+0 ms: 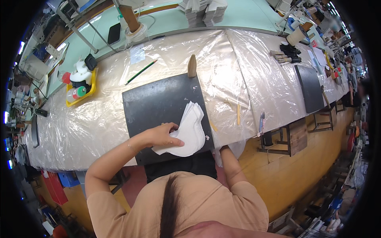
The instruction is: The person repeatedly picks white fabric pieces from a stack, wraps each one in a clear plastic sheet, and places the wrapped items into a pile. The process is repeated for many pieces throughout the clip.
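A stack of white curved cut-out pieces (192,129), flat and layered like fabric or paper, lies near the front edge of a dark square board (152,101). My left hand (162,135) is closed on the stack's left side, thumb on top and the other fingers partly hidden. Beyond the table's front edge my right forearm (231,166) reaches forward. It ends beneath the edge and the plastic cover, so the right hand is hidden. A wooden tool (192,66) with a rounded end rests at the board's far edge.
Clear plastic sheeting (158,51) covers the table. A green pencil (141,72) lies beyond the board, and a yellow tray (94,85) of bottles stands far left. To the right are a small pen-like tool (261,122), a yellow strip (239,114) and another dark board (308,89).
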Demonstrator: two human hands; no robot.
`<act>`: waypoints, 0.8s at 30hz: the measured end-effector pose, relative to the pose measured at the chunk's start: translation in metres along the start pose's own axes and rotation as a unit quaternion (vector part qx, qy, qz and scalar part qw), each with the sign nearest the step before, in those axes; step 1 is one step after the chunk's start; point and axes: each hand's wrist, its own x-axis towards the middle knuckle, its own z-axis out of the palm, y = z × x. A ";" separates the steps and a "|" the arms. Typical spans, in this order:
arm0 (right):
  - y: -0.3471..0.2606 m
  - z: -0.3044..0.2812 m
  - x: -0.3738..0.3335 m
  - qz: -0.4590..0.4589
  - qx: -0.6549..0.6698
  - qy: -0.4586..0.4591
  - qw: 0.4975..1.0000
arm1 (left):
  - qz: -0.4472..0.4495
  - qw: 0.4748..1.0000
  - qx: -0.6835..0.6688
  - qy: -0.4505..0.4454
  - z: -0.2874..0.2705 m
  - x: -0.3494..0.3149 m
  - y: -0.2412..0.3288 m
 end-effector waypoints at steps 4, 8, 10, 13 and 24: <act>0.009 -0.020 -0.019 -0.013 -0.001 -0.029 0.999 | -0.001 1.000 -0.024 0.011 0.004 -0.002 -0.001; 0.010 -0.044 -0.065 -0.004 0.031 -0.033 0.999 | 0.012 0.998 -0.068 -0.003 0.001 0.000 -0.002; 0.005 -0.055 -0.090 0.064 0.075 -0.024 0.995 | 0.013 0.993 -0.115 -0.031 -0.001 -0.001 -0.001; -0.002 -0.078 -0.115 0.181 0.142 0.017 0.973 | -0.011 0.994 -0.110 -0.011 0.000 -0.005 0.004; -0.069 -0.174 -0.135 0.149 0.333 0.060 0.929 | 0.021 0.995 -0.102 -0.008 0.002 -0.008 0.002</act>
